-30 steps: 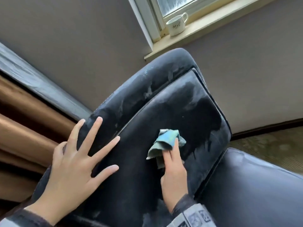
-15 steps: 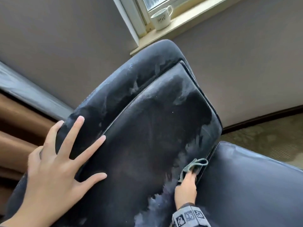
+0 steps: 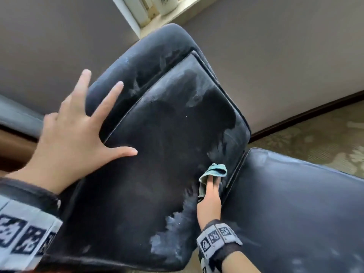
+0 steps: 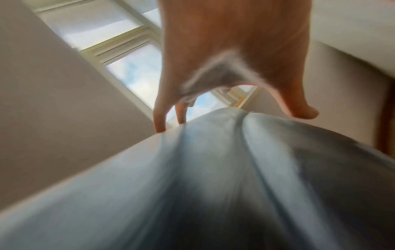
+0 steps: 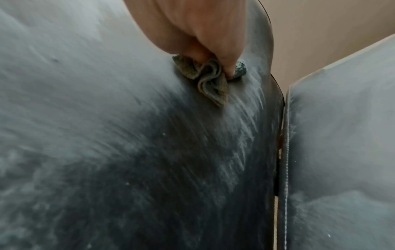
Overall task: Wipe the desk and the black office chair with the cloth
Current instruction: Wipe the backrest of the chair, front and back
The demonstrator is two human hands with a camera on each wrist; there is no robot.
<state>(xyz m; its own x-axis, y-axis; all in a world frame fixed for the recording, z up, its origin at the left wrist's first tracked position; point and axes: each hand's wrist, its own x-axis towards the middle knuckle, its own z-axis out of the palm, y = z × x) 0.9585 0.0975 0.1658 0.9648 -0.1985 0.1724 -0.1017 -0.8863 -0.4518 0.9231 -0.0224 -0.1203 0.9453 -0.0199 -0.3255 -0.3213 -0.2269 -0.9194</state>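
Observation:
The black office chair fills the head view, its dusty backrest [image 3: 167,134] in the middle and its seat [image 3: 295,203] at the right. My left hand [image 3: 92,123] lies spread on the backrest's upper left side, and in the left wrist view its fingertips [image 4: 159,126] touch the chair [image 4: 213,186]. My right hand [image 3: 209,196] pinches a crumpled teal cloth [image 3: 213,171] against the backrest's lower right edge, close to the gap before the seat. In the right wrist view the cloth [image 5: 210,79] is bunched under my fingers [image 5: 230,55], with grey dust streaks on the backrest [image 5: 149,152] around it.
A white mug [image 3: 165,4] stands on the window sill above the chair. A grey wall runs behind it, with a dark baseboard and patterned carpet [image 3: 315,138] at the right. Something brown [image 3: 11,148] lies at the left edge.
My right hand has swept the cloth from the middle of the backrest down and right to its edge by the seat. My left hand has shifted a little higher on the backrest.

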